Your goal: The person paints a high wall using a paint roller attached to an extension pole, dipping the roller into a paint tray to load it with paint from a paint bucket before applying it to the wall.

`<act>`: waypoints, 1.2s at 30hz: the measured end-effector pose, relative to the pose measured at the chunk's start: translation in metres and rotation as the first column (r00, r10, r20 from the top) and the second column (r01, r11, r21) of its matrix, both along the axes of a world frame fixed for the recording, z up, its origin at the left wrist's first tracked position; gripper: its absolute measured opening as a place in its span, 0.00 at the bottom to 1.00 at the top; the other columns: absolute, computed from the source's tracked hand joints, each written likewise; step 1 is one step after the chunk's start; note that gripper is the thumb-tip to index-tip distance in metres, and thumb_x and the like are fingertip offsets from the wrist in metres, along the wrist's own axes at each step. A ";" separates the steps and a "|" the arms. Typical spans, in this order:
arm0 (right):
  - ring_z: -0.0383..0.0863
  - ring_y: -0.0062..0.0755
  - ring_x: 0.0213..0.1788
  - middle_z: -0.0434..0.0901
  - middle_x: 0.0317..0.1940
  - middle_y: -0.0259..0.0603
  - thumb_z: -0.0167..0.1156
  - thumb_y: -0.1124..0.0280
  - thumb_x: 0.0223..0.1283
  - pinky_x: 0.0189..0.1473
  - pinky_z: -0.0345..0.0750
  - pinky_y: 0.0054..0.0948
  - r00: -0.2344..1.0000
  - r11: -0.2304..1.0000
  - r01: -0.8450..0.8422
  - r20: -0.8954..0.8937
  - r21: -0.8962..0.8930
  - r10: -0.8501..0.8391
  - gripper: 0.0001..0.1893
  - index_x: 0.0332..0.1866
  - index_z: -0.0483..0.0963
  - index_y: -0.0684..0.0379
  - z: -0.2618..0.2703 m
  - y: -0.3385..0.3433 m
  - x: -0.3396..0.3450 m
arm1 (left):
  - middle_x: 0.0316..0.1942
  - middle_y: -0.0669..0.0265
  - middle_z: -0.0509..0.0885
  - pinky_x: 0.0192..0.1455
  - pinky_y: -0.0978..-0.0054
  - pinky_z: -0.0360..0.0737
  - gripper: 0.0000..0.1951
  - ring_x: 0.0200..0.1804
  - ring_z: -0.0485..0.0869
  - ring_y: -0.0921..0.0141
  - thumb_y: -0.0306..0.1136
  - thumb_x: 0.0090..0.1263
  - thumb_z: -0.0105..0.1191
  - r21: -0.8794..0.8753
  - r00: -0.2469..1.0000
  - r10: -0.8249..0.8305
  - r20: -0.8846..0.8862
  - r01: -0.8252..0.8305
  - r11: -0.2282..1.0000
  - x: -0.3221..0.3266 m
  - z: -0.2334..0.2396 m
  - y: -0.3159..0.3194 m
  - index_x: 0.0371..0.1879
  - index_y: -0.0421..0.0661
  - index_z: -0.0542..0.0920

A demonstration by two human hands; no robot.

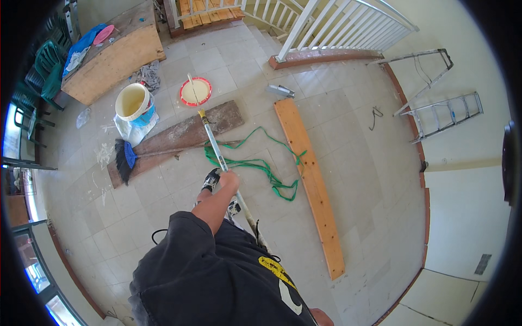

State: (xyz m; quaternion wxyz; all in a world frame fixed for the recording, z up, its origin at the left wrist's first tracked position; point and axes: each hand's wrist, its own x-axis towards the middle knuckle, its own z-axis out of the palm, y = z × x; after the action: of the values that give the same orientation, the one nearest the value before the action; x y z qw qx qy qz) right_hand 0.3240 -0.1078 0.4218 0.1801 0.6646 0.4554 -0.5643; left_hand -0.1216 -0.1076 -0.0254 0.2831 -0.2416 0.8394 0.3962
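My left hand (229, 181) is closed around a long pale pole (215, 144) that slants from beside my body toward the floor ahead. The pole's far end carries a yellow part (202, 115). In line with it, a thin rod with a pale tip (189, 77) reaches over a round red-rimmed lid or tray (205, 90) with a cream inside; whether they touch, I cannot tell. My right hand is out of view; only a bit of skin shows at the bottom edge. A paint-smeared white bucket (132, 104) stands on a pale sheet left of the lid.
A broom (127, 159) lies across a worn plank (159, 142). Green rope (261, 164) lies between my feet and an orange-brown wooden board (310, 191). A ladder (442, 114) leans near the right wall. White railing (338, 30) borders stairs. Plastic chairs (51, 69) stand left.
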 end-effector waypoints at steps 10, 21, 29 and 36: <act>0.65 0.22 0.30 0.71 0.29 0.28 0.55 0.52 0.64 0.35 0.67 0.25 0.964 0.942 0.056 0.265 -0.332 0.037 0.19 0.45 0.76 0.60 -0.039 0.025 0.037 | 0.38 0.48 0.81 0.26 0.60 0.81 0.20 0.30 0.84 0.56 0.44 0.71 0.44 0.021 1.000 0.018 -0.006 -0.018 1.000 0.006 0.022 0.008 0.43 0.35 0.73; 0.68 0.24 0.21 0.71 0.23 0.33 0.59 0.57 0.62 0.26 0.70 0.27 0.952 0.951 0.176 0.288 -0.253 -0.100 0.16 0.43 0.74 0.61 -0.043 0.037 0.065 | 0.35 0.46 0.82 0.32 0.58 0.79 0.19 0.33 0.83 0.53 0.43 0.71 0.45 0.000 0.999 0.049 0.015 -0.049 0.999 0.018 0.031 0.024 0.39 0.35 0.75; 0.68 0.23 0.21 0.72 0.23 0.34 0.58 0.58 0.63 0.25 0.70 0.26 0.959 0.949 0.159 0.273 -0.272 -0.082 0.15 0.42 0.75 0.61 -0.031 0.042 0.049 | 0.28 0.50 0.81 0.22 0.61 0.79 0.20 0.23 0.83 0.58 0.44 0.71 0.45 0.018 0.999 0.012 -0.032 -0.012 1.000 0.020 0.011 0.011 0.40 0.33 0.74; 0.66 0.22 0.18 0.73 0.21 0.33 0.55 0.60 0.65 0.23 0.67 0.25 0.981 0.910 0.147 0.174 -0.387 -0.084 0.13 0.37 0.76 0.61 -0.043 0.056 0.076 | 0.27 0.49 0.82 0.26 0.61 0.80 0.19 0.25 0.84 0.56 0.43 0.72 0.44 0.134 0.992 0.012 0.128 -0.029 0.991 0.025 0.089 0.025 0.37 0.33 0.74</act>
State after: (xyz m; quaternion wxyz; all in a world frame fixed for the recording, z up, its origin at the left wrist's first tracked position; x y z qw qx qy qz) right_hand 0.4004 -0.0518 0.3786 0.3124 0.6813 0.2756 -0.6019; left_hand -0.0969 -0.0827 0.0633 0.3474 -0.2550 0.7884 0.4390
